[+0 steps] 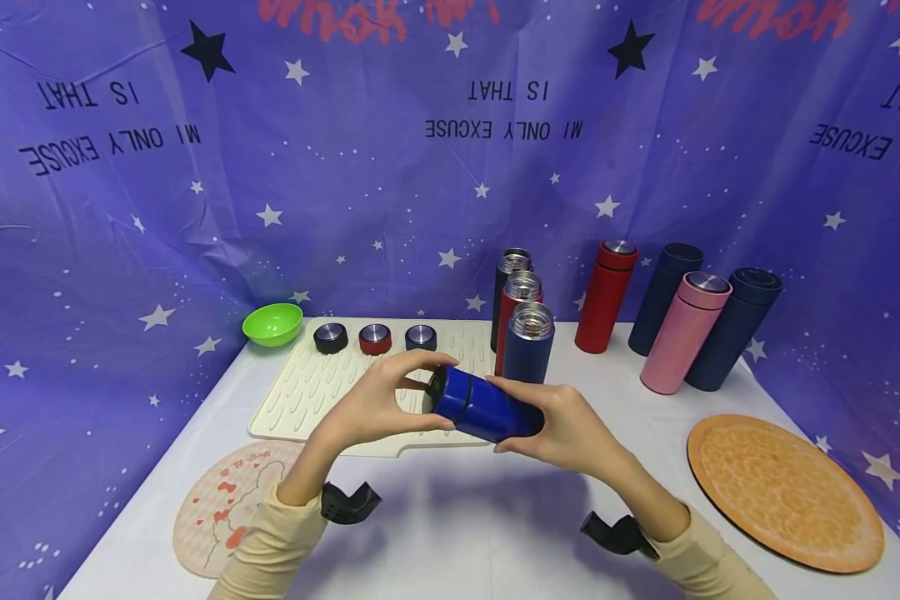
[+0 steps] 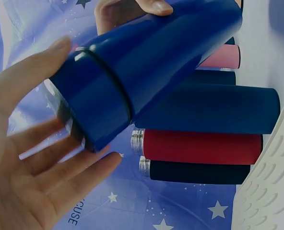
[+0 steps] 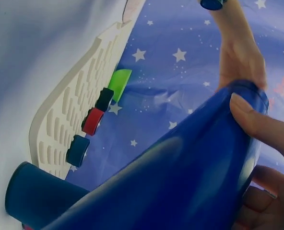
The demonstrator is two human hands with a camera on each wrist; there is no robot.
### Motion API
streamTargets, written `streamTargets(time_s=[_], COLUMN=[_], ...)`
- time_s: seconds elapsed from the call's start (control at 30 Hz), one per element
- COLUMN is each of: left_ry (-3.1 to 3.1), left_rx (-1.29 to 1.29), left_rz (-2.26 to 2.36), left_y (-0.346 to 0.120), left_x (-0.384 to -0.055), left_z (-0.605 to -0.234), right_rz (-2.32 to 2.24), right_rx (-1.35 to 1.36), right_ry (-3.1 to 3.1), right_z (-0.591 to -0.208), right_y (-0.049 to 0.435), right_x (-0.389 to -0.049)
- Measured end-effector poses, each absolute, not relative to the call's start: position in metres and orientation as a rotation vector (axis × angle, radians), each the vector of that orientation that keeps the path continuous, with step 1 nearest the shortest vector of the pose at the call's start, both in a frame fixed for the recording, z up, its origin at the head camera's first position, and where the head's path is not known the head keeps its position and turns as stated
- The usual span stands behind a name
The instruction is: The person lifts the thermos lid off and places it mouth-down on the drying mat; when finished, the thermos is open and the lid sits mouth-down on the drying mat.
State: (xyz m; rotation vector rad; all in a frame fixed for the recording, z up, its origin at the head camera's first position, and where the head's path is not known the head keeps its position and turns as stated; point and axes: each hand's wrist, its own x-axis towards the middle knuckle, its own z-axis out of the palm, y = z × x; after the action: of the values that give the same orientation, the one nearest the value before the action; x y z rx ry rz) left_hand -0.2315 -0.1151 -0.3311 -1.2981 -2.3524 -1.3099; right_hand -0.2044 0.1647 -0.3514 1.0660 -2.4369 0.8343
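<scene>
A glossy blue thermos bottle [image 1: 498,412] is held tilted above the table, its lid end toward the left. My left hand [image 1: 378,396] holds the lid [image 2: 91,98] between thumb and fingers, with a dark seam showing between lid and body. The bottle's body [image 3: 175,167] is gripped by my right hand [image 1: 573,425] near its other end. Behind it, a lidless blue bottle [image 1: 528,346], a red one [image 1: 505,317] and a black one [image 1: 498,292] stand upright in a row, their metal necks exposed.
On the cream draining mat [image 1: 292,404] lie a black lid [image 1: 331,338], a red lid [image 1: 375,339] and a blue lid [image 1: 421,338]. A green bowl [image 1: 273,325] is at back left. Capped bottles, including a pink one [image 1: 686,333], stand right. Round mats [image 1: 783,492] flank both sides.
</scene>
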Motion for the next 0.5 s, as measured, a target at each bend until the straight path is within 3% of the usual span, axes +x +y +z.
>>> streamTargets(time_s=[0.23,0.5], left_ry=[-2.279,-2.303], left_rx=[-1.463,-1.272], left_rz=[-1.285,-1.392], left_y=[-0.116,-0.112], left_x=[-0.233,-0.218], left_z=[-0.33,-0.317], right_rz=[1.006,0.911], right_rx=[1.084,1.083], right_ry=[-2.53,-2.463], right_z=[-0.349,-0.349], right_y=[0.173,0.171], right_x=[-0.211,-0.208])
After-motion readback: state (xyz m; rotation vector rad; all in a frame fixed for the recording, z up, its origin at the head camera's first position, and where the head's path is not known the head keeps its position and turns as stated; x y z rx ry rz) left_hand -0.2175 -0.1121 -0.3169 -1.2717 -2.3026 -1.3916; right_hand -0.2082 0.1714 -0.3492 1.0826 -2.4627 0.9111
